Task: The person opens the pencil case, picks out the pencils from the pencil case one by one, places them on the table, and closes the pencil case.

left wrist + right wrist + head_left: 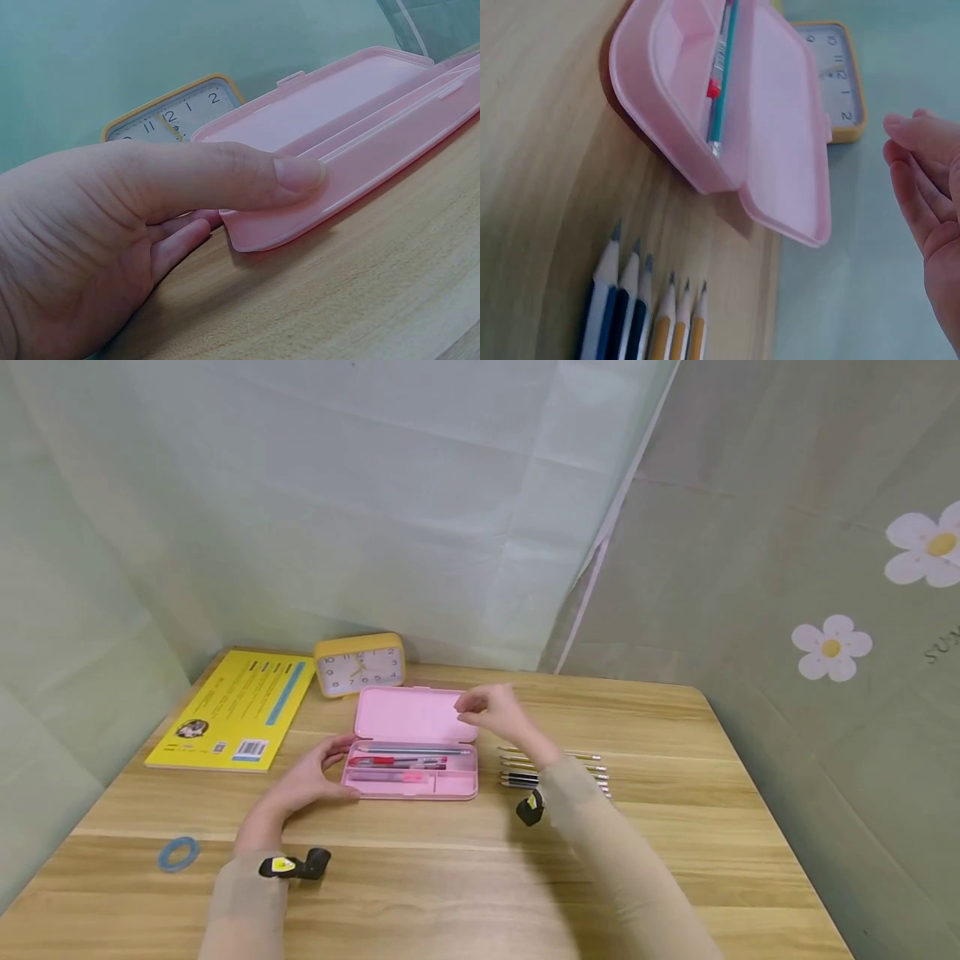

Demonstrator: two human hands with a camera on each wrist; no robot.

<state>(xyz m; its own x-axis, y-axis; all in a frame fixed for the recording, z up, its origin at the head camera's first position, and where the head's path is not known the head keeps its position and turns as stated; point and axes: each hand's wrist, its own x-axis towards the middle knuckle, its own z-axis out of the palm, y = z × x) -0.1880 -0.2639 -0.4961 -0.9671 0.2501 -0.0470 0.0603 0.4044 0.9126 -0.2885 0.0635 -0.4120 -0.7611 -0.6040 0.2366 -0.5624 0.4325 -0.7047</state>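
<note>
A pink pencil case (456, 785) lies on the table with its lid (405, 714) folded back. Inside are a teal pencil (721, 97), red-tipped pens (386, 762) and a pink-ended pen (390, 777). My left hand (311, 781) holds the case by its left end; in the left wrist view its thumb (296, 174) lies on the front wall. Above the lid's right side hovers my right hand (495, 710), thumb near the loosely bent fingers, nothing visible between them. To the right of the case lie several pencils (681, 330), some yellow and some dark blue, partly behind the right sleeve in the head view.
A yellow clock (360, 666) stands behind the case. The yellow book (240, 710) lies at the back left. A blue ring (178, 854) sits near the left forearm. Curtains hang around the table (420, 885).
</note>
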